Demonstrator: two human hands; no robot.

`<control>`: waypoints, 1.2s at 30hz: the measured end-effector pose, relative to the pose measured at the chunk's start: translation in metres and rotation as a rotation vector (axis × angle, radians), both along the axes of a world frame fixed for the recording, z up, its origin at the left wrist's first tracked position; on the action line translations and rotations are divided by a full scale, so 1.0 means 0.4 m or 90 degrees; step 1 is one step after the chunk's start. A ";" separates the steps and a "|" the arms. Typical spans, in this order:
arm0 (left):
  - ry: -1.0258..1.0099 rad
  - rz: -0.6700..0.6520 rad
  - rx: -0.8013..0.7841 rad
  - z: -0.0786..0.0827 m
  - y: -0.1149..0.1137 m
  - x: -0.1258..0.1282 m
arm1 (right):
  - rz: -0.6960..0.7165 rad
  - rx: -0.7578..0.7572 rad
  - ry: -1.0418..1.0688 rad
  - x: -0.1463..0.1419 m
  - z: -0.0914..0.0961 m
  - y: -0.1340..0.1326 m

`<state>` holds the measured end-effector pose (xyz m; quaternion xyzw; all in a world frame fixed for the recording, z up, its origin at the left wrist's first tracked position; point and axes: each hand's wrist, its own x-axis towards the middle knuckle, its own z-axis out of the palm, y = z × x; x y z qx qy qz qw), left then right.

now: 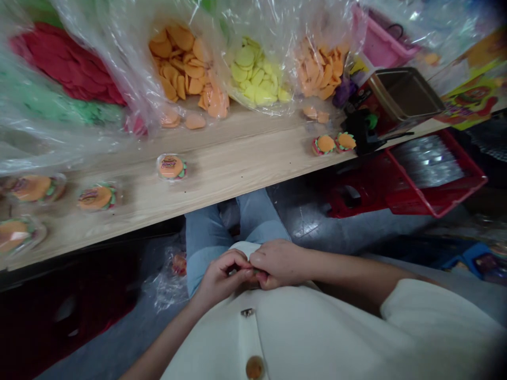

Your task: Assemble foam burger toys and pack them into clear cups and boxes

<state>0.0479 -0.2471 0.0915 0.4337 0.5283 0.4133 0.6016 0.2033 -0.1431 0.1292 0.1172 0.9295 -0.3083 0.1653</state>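
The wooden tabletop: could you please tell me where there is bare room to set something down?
The widest bare patch lies between the wrapped burger toy and the two unwrapped burgers; the front strip below that toy is free. Crowded: the back edge under the bags, the left end with three wrapped toys, the right end by the metal box.

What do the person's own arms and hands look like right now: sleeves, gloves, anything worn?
The left hand and the right hand are bare: no gloves, and no ring or watch shows. The right arm has a short cream sleeve at its upper part; the left arm is uncovered as far as it shows. The top is cream, with a round brown button.
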 end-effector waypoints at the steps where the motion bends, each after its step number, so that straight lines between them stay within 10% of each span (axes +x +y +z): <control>1: -0.008 -0.002 -0.016 0.002 0.001 0.002 | 0.004 -0.003 -0.007 0.000 0.001 0.001; 14: -0.077 0.039 -0.192 0.016 0.029 -0.016 | -0.148 -0.135 -0.005 0.054 -0.011 0.063; 24: 0.052 0.077 -0.043 -0.004 0.034 0.000 | -0.206 -0.170 0.063 0.123 -0.064 0.000; 36: -0.023 0.097 -0.112 0.022 0.032 0.009 | -0.183 -0.181 0.115 0.055 0.021 0.055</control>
